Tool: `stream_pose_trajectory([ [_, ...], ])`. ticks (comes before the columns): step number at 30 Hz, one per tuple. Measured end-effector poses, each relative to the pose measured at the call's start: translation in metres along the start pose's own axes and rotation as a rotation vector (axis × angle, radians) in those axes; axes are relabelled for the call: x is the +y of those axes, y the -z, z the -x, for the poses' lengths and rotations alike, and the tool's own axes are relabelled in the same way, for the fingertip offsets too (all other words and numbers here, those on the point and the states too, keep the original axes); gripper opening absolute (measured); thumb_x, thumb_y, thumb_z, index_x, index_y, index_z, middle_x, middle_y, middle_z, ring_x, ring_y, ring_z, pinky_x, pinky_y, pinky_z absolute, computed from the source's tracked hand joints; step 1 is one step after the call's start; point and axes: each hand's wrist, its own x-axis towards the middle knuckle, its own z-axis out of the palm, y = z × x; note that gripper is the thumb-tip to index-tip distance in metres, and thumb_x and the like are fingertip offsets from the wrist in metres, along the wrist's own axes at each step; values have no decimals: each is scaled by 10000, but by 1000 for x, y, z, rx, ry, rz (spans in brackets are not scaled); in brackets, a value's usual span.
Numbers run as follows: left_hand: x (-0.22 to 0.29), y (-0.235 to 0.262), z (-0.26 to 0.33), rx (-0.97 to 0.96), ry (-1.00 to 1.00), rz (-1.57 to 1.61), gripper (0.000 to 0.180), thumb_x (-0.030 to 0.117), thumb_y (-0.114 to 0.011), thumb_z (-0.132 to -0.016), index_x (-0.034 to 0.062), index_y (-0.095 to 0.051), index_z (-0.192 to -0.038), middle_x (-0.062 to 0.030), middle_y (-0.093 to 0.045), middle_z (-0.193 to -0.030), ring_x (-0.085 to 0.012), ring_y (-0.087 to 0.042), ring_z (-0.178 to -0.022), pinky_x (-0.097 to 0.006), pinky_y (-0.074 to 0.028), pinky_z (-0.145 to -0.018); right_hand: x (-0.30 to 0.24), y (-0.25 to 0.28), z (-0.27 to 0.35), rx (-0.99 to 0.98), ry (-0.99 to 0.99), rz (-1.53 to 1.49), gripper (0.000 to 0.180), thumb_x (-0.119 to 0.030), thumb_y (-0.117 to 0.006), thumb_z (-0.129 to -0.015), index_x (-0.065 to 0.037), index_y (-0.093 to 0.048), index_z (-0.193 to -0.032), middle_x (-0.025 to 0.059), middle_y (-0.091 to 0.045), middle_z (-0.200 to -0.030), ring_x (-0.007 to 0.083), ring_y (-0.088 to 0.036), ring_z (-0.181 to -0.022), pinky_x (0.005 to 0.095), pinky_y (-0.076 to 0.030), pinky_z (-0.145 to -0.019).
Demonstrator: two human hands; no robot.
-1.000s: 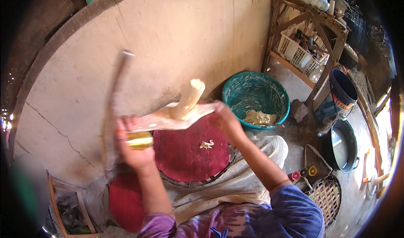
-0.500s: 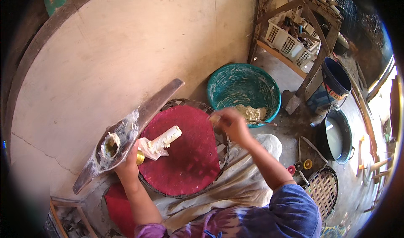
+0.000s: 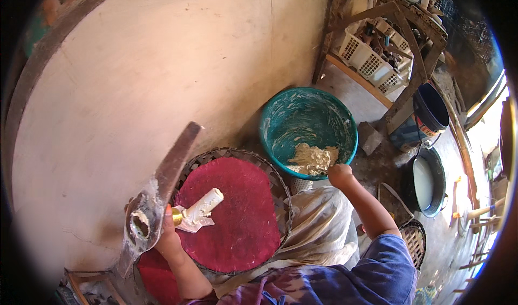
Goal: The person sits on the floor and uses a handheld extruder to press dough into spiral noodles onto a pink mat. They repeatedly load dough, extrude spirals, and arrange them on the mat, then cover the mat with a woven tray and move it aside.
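My left hand grips a long dark wooden bar from beneath, tilted up toward the wall. At its widened, paste-smeared middle is a hole with pale paste around it. Beside my fingers a brass-coloured collar joins a white tube smeared with paste, with a white flap under it. The tube reaches over a round red cloth on a woven basket. My right hand is closed at the near right rim of a green basin; what it holds is hidden. Pale paste lies in the basin.
At the right stand a dark blue bucket and a black tub of whitish liquid. A white crate of tools sits under a wooden stand. The wall rises at the left; another woven basket lies at the right.
My right hand has moved right and down from the red cloth's edge to the basin's rim. The wooden bar in my left hand has swung steeper and lower.
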Motion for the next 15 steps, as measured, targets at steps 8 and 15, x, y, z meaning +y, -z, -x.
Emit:
stream_pose_trajectory([
  [8,-3,-21,-9,-9,103,162,215,166,-679,-897,2,-651,-1034,-75,-651,-973,-164,-605,-872,-311,-485,-805,3,73,-5,76,14,119,204,-175,-594,-837,-101,-768,-914,110,-745,-952,263,-732,-826,473,-576,-577],
  [15,-13,-18,-5,33,115,133,149,154,-658,-883,28,-651,-962,-68,-636,-874,-158,-592,-801,-320,-486,-745,40,65,-93,156,-40,53,220,-171,-592,-819,-79,-763,-922,111,-744,-915,297,-730,-819,468,-593,-622],
])
